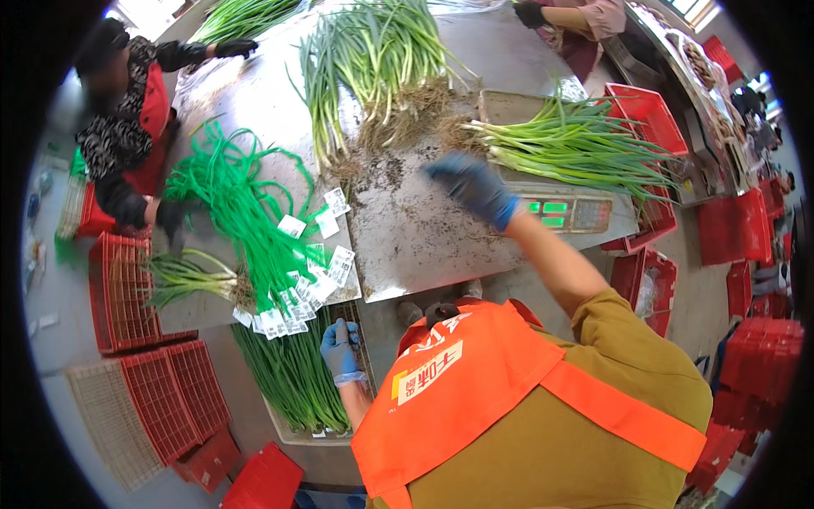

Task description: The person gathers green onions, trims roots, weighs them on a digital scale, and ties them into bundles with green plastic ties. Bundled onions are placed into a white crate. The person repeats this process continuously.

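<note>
My right hand [470, 188], in a blue glove, is blurred over the soil-strewn metal table [413, 248], just below the roots of a bunch of green onions [559, 143]. That bunch lies across a digital scale [588, 213] with lit green displays. My left hand [341, 347], also blue-gloved, is low beside the table's edge, fingers curled, above packed green onions [299, 382] in a crate. Whether it holds anything cannot be told. Green mesh strips [235, 203] with white printed tags [289, 312] lie at the left. A large heap of green onions [381, 63] lies at the far side.
A co-worker in a red apron [149, 114] stands at the left, one black-gloved hand near a small onion bunch [197, 280]. Another person's black-gloved hand [531, 14] is at the top right. Red crates [121, 292] stand left; another red crate [648, 118] is beside the scale.
</note>
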Available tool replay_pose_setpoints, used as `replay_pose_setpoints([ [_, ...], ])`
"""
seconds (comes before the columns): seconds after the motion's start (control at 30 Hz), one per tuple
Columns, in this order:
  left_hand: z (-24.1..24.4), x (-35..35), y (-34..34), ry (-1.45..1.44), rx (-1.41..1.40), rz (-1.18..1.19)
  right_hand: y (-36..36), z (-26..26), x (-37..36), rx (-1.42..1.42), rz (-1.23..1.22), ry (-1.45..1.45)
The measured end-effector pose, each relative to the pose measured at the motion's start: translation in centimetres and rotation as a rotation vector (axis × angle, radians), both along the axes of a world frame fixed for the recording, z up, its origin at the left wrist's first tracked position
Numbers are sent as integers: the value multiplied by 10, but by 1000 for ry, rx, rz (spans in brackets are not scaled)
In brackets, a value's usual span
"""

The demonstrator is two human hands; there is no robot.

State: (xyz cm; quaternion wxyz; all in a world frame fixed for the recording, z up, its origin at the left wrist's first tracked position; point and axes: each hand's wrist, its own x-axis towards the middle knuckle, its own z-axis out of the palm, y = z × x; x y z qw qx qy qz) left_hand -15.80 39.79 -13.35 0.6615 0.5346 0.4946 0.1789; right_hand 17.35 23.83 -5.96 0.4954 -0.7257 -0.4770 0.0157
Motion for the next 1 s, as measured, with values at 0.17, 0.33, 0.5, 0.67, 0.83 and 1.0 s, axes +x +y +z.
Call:
replay_pose_setpoints([
  [0.17,7,31,-1,-27,29,-117,-103,27,73,-424,-522,-240],
  [0.33,18,61,-18,6,20,-216,-116,-2,86,-547,-556,-566],
  [0.5,23,66,-31,-41,43,-290,-115,12,79,-520,-622,-571],
  [0.67,22,51,-37,-53,24,-183,-127,119,87,-241,-519,-679],
  [0.83,18,39,-34,-93,-2,-123,-66,246,50,-164,-333,-1077],
  [1.0,16,19,-37,-81,-12,-40,42,251,40,-392,-137,-1154],
])
